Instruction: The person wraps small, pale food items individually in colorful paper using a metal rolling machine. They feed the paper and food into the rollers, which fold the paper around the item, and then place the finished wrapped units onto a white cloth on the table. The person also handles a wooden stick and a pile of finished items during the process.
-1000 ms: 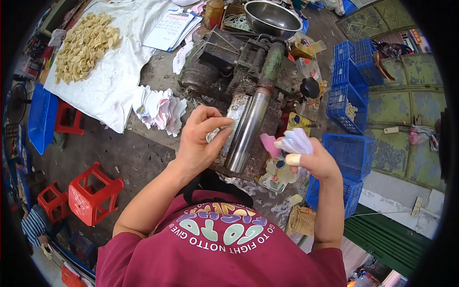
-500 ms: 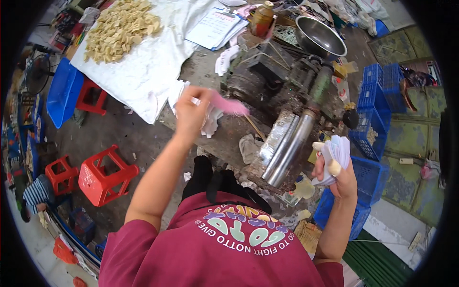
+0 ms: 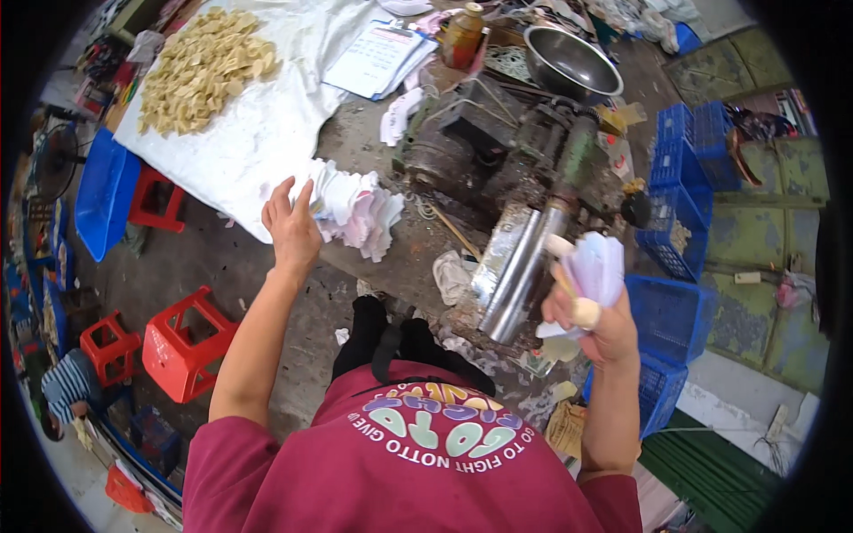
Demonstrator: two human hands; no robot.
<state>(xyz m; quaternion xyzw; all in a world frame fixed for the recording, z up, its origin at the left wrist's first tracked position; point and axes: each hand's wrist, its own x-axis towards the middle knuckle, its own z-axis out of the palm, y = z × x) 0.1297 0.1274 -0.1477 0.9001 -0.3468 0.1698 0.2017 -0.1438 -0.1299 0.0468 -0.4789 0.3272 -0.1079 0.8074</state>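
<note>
My left hand (image 3: 293, 226) is over the table's near edge with its fingers apart and nothing in them. Its fingertips are right at the left side of a loose pile of thin white and pale pink cut pieces (image 3: 355, 209); whether they touch it I cannot tell. My right hand (image 3: 600, 324) is closed around a bundle of thin pale lilac and white cut pieces (image 3: 597, 266), held upright. Tan finger covers show on its thumb and a finger. Just left of this hand, a greasy machine carries two shiny metal rollers (image 3: 524, 280) side by side.
A white cloth (image 3: 293, 107) bears a heap of tan pieces (image 3: 200, 75). A clipboard (image 3: 378, 58), a bottle (image 3: 462, 37) and a steel bowl (image 3: 573, 62) lie farther back. Blue crates (image 3: 671, 311) stand at the right, red stools (image 3: 188, 346) at the left. Another person (image 3: 69, 386) is at far left.
My left hand has let go of a pink strip and moved left and down, fingers spreading beside the pile. My right hand with its bundle has shifted slightly left.
</note>
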